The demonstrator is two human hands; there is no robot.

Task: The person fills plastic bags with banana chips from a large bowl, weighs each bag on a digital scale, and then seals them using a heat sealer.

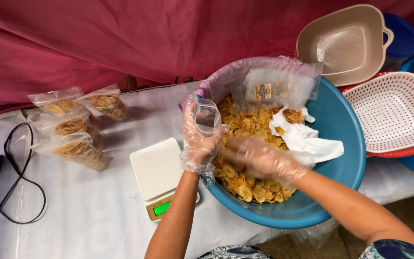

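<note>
Red cloth hangs behind the bench, which carries a white cover. We wear thin clear gloves on both hands. Our left hand has its grip clenched around a small clear pouch, held upright with the mouth open, just over the near-left rim of the blue basin. Our right hand sits low in the heap of yellow chips inside the basin; it is motion-blurred, so we cannot tell whether its grip is closed on chips or loose.

Judgement on doing this well: we keep the pouch mouth wide and over the basin so strays fall back in, scoop modest handfuls, and avoid crushing the chips. White paper and spare empty pouches lie on the far side of the heap, clear of the scooping hand.

A white scale with a lit green display stands just left of the basin, close to the left hand. Filled pouches lie well apart at far left, near a black cord. A beige tub and a white colander sit to the right.
</note>
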